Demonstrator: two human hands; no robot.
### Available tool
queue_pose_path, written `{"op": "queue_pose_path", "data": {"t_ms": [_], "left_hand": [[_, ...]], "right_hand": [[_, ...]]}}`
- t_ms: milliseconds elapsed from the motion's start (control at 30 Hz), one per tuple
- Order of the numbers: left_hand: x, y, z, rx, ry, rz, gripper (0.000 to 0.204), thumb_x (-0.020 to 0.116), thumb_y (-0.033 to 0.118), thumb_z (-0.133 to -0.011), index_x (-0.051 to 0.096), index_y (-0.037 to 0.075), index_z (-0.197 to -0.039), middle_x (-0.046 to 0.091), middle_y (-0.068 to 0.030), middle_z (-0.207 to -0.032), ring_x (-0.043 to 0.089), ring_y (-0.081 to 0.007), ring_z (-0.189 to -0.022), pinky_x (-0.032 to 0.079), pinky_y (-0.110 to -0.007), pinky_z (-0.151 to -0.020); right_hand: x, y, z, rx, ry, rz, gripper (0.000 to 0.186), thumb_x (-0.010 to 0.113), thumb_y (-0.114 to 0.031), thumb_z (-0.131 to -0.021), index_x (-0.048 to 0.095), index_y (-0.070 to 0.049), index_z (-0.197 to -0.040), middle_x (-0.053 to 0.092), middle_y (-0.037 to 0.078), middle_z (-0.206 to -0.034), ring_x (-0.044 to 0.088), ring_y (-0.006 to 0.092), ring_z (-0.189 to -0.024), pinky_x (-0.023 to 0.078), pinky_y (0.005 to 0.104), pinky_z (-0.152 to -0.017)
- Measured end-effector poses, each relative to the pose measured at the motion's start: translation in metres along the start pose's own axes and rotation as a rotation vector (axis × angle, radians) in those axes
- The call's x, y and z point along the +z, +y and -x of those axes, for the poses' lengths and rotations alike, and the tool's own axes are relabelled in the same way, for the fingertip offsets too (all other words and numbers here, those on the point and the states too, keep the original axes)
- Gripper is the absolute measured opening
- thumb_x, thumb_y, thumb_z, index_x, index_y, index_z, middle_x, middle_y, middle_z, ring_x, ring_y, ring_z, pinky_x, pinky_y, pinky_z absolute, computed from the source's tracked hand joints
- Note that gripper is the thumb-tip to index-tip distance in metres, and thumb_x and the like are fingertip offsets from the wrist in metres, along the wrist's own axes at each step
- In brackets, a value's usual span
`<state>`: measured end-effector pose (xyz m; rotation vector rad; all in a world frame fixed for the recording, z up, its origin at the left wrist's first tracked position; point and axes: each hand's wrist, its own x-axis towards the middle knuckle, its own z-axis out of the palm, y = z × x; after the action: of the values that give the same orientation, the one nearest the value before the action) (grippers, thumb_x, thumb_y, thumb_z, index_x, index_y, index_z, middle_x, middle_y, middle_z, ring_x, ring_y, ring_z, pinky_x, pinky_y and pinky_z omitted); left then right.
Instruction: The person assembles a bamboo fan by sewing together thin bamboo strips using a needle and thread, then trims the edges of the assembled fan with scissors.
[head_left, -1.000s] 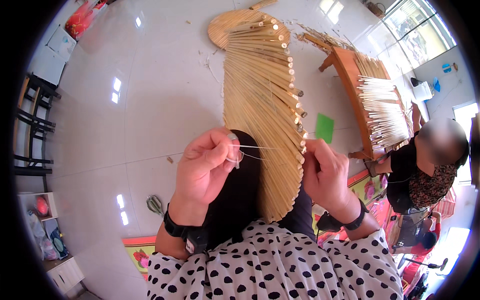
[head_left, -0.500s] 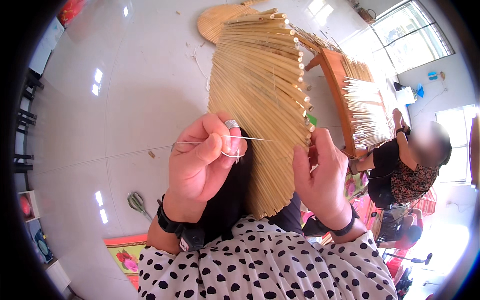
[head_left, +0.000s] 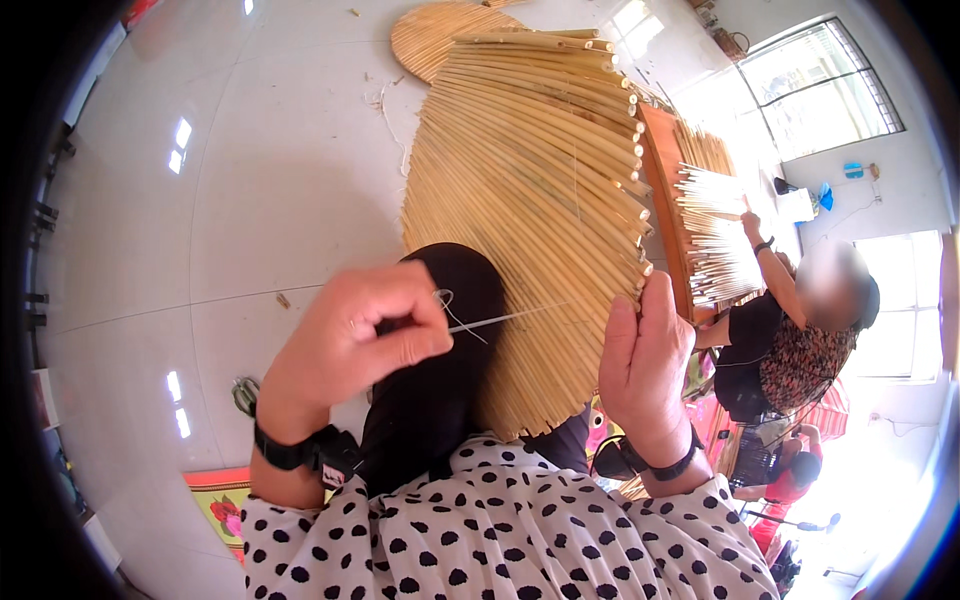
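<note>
A fan-shaped panel of straw-coloured stalks [head_left: 530, 190] rests across my lap, the round cut ends of its stalks along the right edge. My left hand [head_left: 370, 325] is pinched on a long thin needle [head_left: 490, 321] left of the panel, its tip pointing right over the stalks. White thread [head_left: 445, 297] loops loosely beside those fingers. At the panel's lower right edge, my right hand [head_left: 648, 350] grips the stalk ends between thumb and fingers. A thin line of thread [head_left: 576, 170] runs across the upper stalks.
Another round woven piece [head_left: 425, 40] lies on the tiled floor beyond. Scissors [head_left: 245, 394] lie at left, near a floral mat [head_left: 215, 500]. On the right, a person [head_left: 800, 330] works at a wooden bench [head_left: 665, 190] bearing pale sticks [head_left: 715, 240]; another person in red [head_left: 790, 480] sits nearer.
My left hand has moved left and down and turned over, its back now showing, with the needle still in its fingers. The panel and my right hand have shifted slightly right in view.
</note>
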<state>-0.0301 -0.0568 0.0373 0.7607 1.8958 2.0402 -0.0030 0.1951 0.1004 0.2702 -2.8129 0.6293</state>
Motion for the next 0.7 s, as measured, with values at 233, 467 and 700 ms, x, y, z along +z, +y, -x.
{"op": "queue_pose_path", "data": {"t_ms": [233,467,700], "left_hand": [[0.005,0.030,0.019,-0.023,-0.330,-0.683,0.055,0.083,0.023,-0.067,0.061,0.003,-0.114,0.058,-0.0103,-0.122,0.063,-0.0273,-0.082,0.054,-0.034,-0.067],[0.048,0.017,-0.028,-0.041,0.157,-0.193,0.036,0.074,0.003,-0.077,0.060,-0.002,-0.109,0.062,-0.0122,-0.115,0.056,-0.0088,-0.056,0.044,-0.022,-0.053],[0.078,-0.011,-0.044,-0.145,0.097,-0.189,0.016,0.068,0.013,-0.087,0.061,-0.001,-0.090,0.059,-0.0053,-0.066,0.057,-0.0140,-0.058,0.045,-0.027,-0.057]], "right_hand": [[0.000,0.004,0.002,-0.030,-0.008,-0.065,0.012,0.052,-0.001,-0.089,0.042,0.004,-0.091,0.045,0.018,-0.058,0.049,0.0411,-0.050,0.037,0.0424,-0.046],[0.001,0.001,0.002,-0.029,-0.015,-0.053,0.011,0.053,-0.001,-0.088,0.044,0.004,-0.089,0.045,0.017,-0.060,0.050,0.0397,-0.053,0.039,0.0419,-0.049],[0.002,0.004,0.002,-0.081,0.012,-0.024,0.011,0.054,0.000,-0.087,0.044,0.003,-0.087,0.046,0.016,-0.060,0.051,0.0381,-0.054,0.040,0.0415,-0.048]]}}
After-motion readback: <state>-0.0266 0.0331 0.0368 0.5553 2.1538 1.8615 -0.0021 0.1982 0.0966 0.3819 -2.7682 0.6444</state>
